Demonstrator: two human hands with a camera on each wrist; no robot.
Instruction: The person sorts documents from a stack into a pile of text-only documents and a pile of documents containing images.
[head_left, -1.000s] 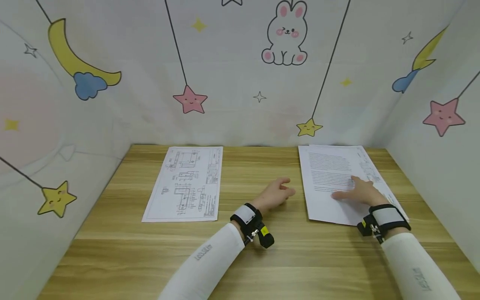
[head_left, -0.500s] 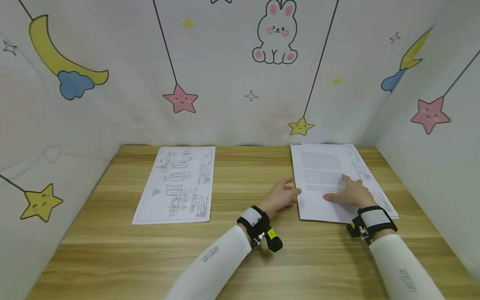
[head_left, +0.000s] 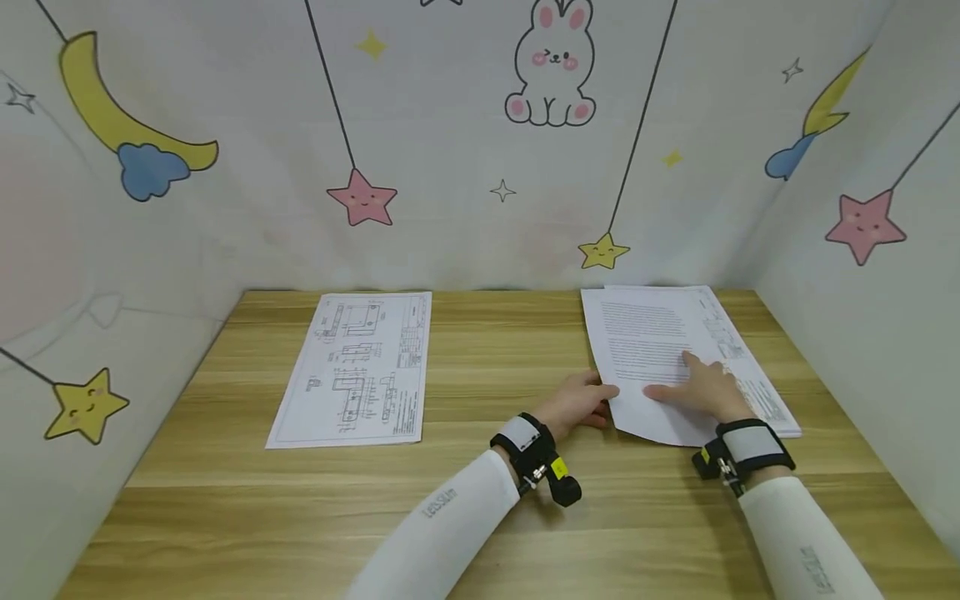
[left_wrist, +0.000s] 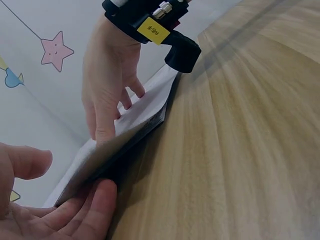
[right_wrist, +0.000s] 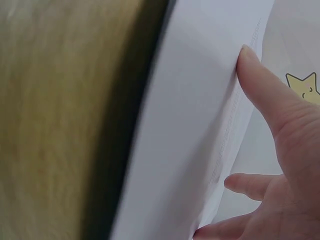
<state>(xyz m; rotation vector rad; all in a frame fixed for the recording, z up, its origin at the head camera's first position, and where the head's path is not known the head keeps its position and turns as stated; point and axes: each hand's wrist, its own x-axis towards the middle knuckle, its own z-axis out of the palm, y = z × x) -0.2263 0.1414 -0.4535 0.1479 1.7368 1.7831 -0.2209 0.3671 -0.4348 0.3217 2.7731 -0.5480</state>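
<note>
At the right side of a wooden desk, we have both hands at a stack of papers whose near left edge is raised. Our right hand rests on top, its grip spread wide and holding nothing. Our left hand has its fingers under the raised edge and its thumb apart above, a loose grip that pinches nothing. A sheet of drawings lies flat, well to the left.

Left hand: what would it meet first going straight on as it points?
The paper stack, whose lifted edge the left hand touches; beyond that, probably the right hand, though depth is unclear.
</note>
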